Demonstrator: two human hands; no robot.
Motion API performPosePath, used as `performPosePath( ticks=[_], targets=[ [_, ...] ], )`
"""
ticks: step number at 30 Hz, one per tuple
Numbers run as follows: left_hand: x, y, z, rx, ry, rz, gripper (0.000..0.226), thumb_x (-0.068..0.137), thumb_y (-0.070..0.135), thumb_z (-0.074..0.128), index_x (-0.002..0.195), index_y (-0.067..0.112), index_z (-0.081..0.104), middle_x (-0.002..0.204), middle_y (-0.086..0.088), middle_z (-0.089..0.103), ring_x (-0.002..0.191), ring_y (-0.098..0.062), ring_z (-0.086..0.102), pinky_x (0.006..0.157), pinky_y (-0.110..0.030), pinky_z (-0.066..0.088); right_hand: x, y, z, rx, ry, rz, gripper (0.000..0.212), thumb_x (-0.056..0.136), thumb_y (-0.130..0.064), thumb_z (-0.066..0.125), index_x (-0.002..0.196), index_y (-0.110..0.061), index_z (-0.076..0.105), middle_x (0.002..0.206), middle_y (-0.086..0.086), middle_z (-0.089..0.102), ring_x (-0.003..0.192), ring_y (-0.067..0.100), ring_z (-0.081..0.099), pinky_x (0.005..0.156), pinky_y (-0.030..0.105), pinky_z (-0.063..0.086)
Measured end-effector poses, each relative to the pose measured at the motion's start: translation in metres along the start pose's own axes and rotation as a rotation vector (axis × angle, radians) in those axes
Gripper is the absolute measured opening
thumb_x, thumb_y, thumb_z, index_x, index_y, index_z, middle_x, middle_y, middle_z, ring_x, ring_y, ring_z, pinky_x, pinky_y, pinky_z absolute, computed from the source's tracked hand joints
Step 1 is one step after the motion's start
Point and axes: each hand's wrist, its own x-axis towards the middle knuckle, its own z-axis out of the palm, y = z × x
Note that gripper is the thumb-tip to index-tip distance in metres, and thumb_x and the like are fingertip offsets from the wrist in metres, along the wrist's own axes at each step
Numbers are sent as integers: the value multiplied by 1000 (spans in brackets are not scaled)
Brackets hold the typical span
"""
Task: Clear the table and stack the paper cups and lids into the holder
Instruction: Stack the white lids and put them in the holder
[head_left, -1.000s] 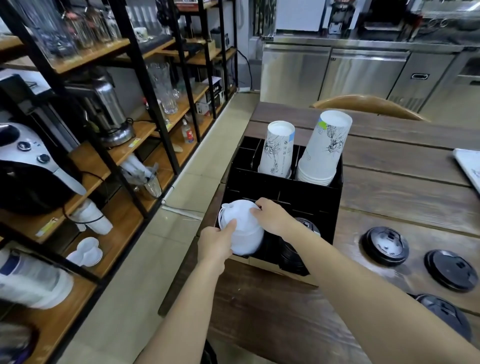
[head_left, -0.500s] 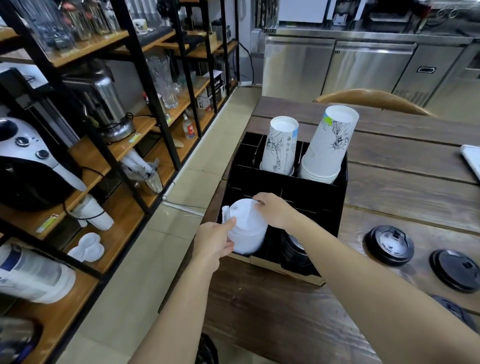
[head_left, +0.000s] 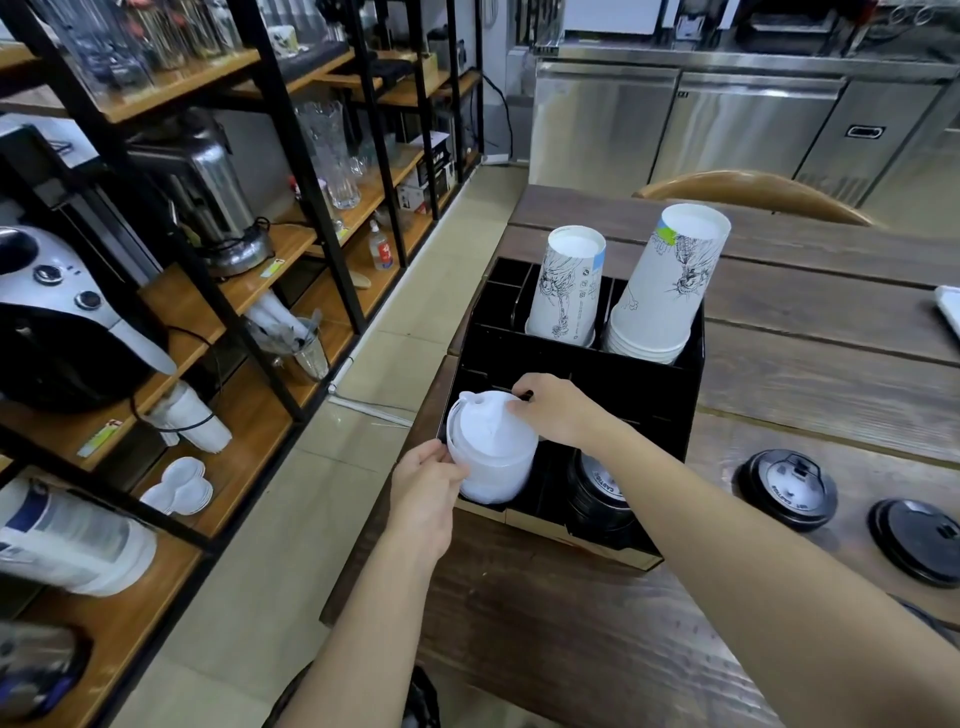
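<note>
Both hands still on white lid stack in holder front-left slot: left hand pinching its side, right hand fingers curled over top. I see stack slightly lower than before. Two black lids remain on worktop.

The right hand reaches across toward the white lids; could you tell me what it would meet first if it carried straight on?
The right hand already rests on the stack of white lids, so those come first; beyond them, probably the holder wall.
</note>
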Motion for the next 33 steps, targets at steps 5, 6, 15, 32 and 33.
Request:
performPosePath(
  ticks=[5, 6, 15, 32, 33],
  targets=[
    [-4, -4, 2, -132, 108, -19, 41, 84, -18, 49, 120, 1, 51, 95, -12, 56, 86, -21, 57, 88, -30, 49, 4, -1, 1, -33, 23, 11, 27, 91, -18, 38, 102, -4, 60, 93, 15, 64, 81, 30, 60, 79, 41, 51],
    [-5, -5, 2, -127, 126, -27, 38, 85, -14, 53, 120, 1, 51, 92, -12, 56, 83, -21, 57, 90, -32, 51, 4, -2, 1, -39, 14, 13, 28, 91, -18, 38, 102, -4, 60, 89, 14, 62, 79, 31, 61, 80, 43, 52],
    [-14, -21, 8, -63, 25, -58, 42, 83, 8, 68, 120, -2, 53, 103, -17, 64, 97, -24, 64, 95, -38, 52, 6, -9, 0, -55, -94, 47, 38, 91, -31, 49, 114, -3, 57, 95, 12, 60, 80, 25, 57, 77, 41, 53],
    [-10, -11, 8, 133, 17, -94, 33, 85, 41, 65, 77, 9, 60, 97, -20, 69, 90, -29, 69, 76, -37, 60, 6, -18, 2, -80, -132, -77, 32, 92, -14, 44, 117, 3, 55, 123, 23, 60, 106, 35, 58, 85, 39, 45],
    [-10, -10, 8, 144, 17, -102, 32, 84, 42, 65, 78, 11, 59, 99, -20, 68, 91, -29, 69, 75, -37, 60, 7, -19, 2, -88, -144, -75, 32, 93, -14, 44, 119, 2, 54, 123, 22, 60, 105, 33, 58, 85, 39, 45]
  ],
)
